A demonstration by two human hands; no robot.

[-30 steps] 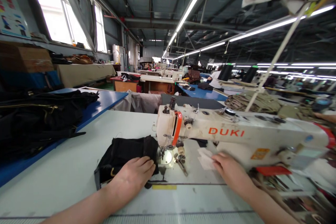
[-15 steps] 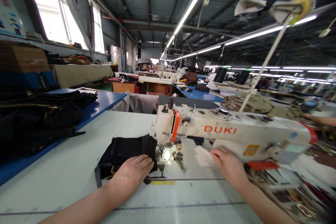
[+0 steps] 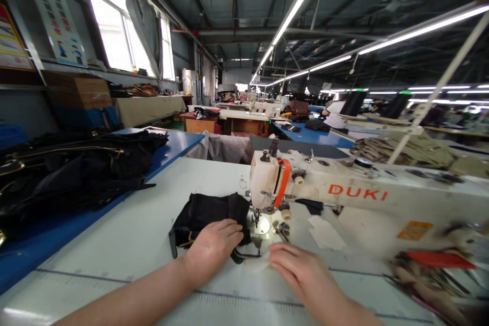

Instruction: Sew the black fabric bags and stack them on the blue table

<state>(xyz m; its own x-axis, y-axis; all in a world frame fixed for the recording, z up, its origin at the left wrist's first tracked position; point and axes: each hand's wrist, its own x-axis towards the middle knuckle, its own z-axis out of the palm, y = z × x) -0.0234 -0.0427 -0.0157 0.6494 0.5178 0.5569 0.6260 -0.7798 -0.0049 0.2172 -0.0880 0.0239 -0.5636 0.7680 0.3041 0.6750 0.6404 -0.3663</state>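
My left hand lies palm down, fingers spread, on a small black fabric piece with gold trim. The piece sits just left of the presser foot of a white DUKI sewing machine. My right hand reaches in from the lower right, in front of the needle plate. Its fingers are held together, with the tips on a small pale piece that is blurred. Both hands rest on the pale grey sewing table.
Thin white pieces lie under the machine arm. A pile of black bags covers the blue table at the left. Olive fabric is heaped behind the machine. Blurred tools lie at the right edge. Further workstations stretch away behind.
My right hand has left the white pieces under the machine arm and moved left to the front of the needle plate. My left hand stays on the black fabric. The camera has turned left.
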